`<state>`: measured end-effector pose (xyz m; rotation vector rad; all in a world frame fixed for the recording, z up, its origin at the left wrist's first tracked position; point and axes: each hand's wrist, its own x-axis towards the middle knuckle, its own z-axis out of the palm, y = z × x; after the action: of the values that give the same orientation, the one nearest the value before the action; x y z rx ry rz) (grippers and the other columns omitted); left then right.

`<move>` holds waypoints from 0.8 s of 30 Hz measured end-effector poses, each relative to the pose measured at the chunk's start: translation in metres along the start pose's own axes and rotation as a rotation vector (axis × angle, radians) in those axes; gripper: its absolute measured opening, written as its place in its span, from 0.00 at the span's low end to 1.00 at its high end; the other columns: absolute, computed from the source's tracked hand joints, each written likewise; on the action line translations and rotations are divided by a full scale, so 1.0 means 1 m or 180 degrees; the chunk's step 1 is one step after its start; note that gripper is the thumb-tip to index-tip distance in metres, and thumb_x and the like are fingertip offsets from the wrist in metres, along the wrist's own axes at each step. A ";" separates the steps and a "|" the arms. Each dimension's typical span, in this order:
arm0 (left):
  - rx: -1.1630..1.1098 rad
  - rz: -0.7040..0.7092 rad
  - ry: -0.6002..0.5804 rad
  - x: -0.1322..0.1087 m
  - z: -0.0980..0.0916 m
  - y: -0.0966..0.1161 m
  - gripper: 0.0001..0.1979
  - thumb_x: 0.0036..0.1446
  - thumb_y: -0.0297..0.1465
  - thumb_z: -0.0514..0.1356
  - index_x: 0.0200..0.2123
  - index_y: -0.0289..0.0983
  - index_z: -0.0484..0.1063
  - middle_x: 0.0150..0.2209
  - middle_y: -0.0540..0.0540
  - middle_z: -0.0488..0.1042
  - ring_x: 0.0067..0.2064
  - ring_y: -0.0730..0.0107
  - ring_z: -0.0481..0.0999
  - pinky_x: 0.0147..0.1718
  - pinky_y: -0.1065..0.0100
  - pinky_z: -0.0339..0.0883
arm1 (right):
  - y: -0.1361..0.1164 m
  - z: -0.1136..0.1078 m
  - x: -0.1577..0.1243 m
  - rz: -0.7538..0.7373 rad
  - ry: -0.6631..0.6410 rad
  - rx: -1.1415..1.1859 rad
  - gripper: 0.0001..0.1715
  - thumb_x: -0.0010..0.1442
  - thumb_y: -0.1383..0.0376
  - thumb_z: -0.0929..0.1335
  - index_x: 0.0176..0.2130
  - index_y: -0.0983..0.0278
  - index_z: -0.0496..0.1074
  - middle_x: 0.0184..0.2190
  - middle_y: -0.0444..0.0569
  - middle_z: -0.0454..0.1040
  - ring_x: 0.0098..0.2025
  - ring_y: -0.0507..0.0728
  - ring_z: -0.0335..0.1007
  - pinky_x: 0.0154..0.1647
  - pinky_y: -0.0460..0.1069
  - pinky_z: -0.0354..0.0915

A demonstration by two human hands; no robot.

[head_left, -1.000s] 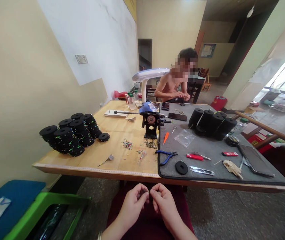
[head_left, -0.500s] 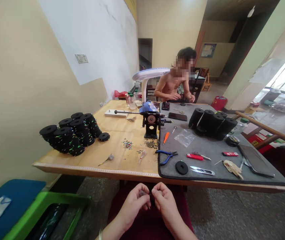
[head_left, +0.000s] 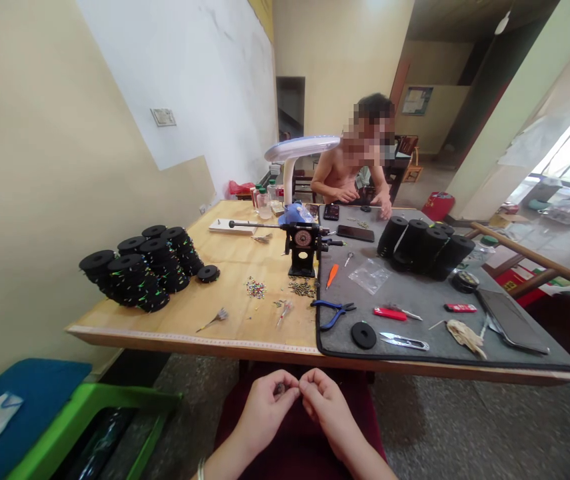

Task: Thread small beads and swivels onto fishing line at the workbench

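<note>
Below the table's front edge, my left hand [head_left: 271,408] is closed, thumb pressed to fingertip, around something small and brownish that I cannot make out. Its fingertips meet those of my right hand [head_left: 323,404], which is closed in a pinch; what lies between them is too small to see. On the table just beyond are a black foam spool [head_left: 363,335], silver thread snips [head_left: 405,341] and blue-handled pliers [head_left: 333,313]. Small coloured beads [head_left: 255,287] and dark metal bits [head_left: 303,288] lie in piles on the bare wood.
Stacks of black spools stand at the left [head_left: 137,280] and right [head_left: 425,247]. A black clamp-like device [head_left: 303,250] with a long rod stands mid-table before a white lamp [head_left: 301,148]. Across the table sits another person [head_left: 341,177]. A green plastic stool [head_left: 69,427] is at lower left.
My fingertips have come together from a small gap, and the left fingers have curled further over the small thing. The other person's hand has reached toward the right-hand spools.
</note>
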<state>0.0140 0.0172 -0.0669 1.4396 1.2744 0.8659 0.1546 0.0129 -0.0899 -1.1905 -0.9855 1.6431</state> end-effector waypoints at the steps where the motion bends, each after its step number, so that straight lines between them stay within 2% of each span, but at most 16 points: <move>1: -0.0032 -0.0013 0.0038 0.001 -0.002 0.000 0.06 0.51 0.32 0.59 0.27 0.35 0.72 0.24 0.50 0.71 0.26 0.72 0.66 0.27 0.72 0.60 | 0.000 0.000 0.000 0.0006 -0.0061 -0.0058 0.15 0.52 0.55 0.68 0.27 0.63 0.61 0.12 0.33 0.55 0.16 0.46 0.43 0.17 0.43 0.40; 4: -0.0345 -0.0136 0.0023 0.003 -0.006 0.000 0.06 0.51 0.33 0.59 0.31 0.36 0.71 0.24 0.52 0.68 0.25 0.74 0.63 0.23 0.74 0.58 | -0.002 0.000 -0.001 -0.0076 -0.0156 -0.0390 0.11 0.49 0.61 0.67 0.24 0.63 0.62 0.14 0.34 0.53 0.17 0.46 0.42 0.19 0.44 0.40; 8: -0.0627 -0.0207 0.0027 0.005 -0.004 -0.002 0.06 0.53 0.34 0.58 0.29 0.36 0.69 0.25 0.52 0.67 0.25 0.75 0.63 0.22 0.75 0.58 | -0.006 0.002 -0.003 -0.0303 -0.0085 -0.0777 0.05 0.45 0.68 0.64 0.21 0.63 0.60 0.15 0.36 0.55 0.19 0.47 0.43 0.20 0.44 0.43; 12: -0.0590 -0.0104 0.0314 0.009 -0.004 -0.002 0.06 0.53 0.34 0.58 0.30 0.36 0.69 0.23 0.53 0.65 0.23 0.76 0.61 0.22 0.75 0.56 | -0.007 0.000 -0.004 -0.0462 0.0145 -0.0863 0.04 0.43 0.69 0.61 0.20 0.62 0.58 0.15 0.35 0.53 0.19 0.47 0.43 0.20 0.44 0.42; 16: -0.0812 -0.0152 0.0649 0.014 -0.017 -0.005 0.07 0.52 0.35 0.58 0.30 0.37 0.69 0.20 0.56 0.60 0.22 0.77 0.58 0.21 0.75 0.54 | -0.004 -0.004 -0.004 -0.0421 0.0272 -0.0613 0.05 0.44 0.68 0.62 0.20 0.62 0.58 0.13 0.34 0.52 0.17 0.46 0.43 0.19 0.44 0.42; 20: -0.1048 -0.0501 0.0350 0.010 -0.026 -0.011 0.09 0.49 0.36 0.60 0.29 0.35 0.69 0.19 0.58 0.56 0.19 0.80 0.52 0.18 0.76 0.46 | -0.005 -0.004 -0.005 -0.0137 0.0233 -0.0180 0.07 0.48 0.64 0.64 0.23 0.61 0.59 0.10 0.33 0.56 0.13 0.45 0.44 0.16 0.43 0.42; 24: -0.0920 -0.0746 -0.0167 0.001 -0.018 -0.007 0.12 0.44 0.37 0.65 0.30 0.34 0.73 0.16 0.59 0.55 0.19 0.80 0.52 0.18 0.75 0.44 | -0.008 -0.001 -0.007 -0.0027 0.0166 -0.0082 0.10 0.50 0.61 0.65 0.24 0.62 0.60 0.11 0.34 0.60 0.13 0.44 0.45 0.15 0.42 0.43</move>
<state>-0.0045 0.0221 -0.0691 1.0562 1.1958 0.8104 0.1579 0.0088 -0.0804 -1.2386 -0.9805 1.5892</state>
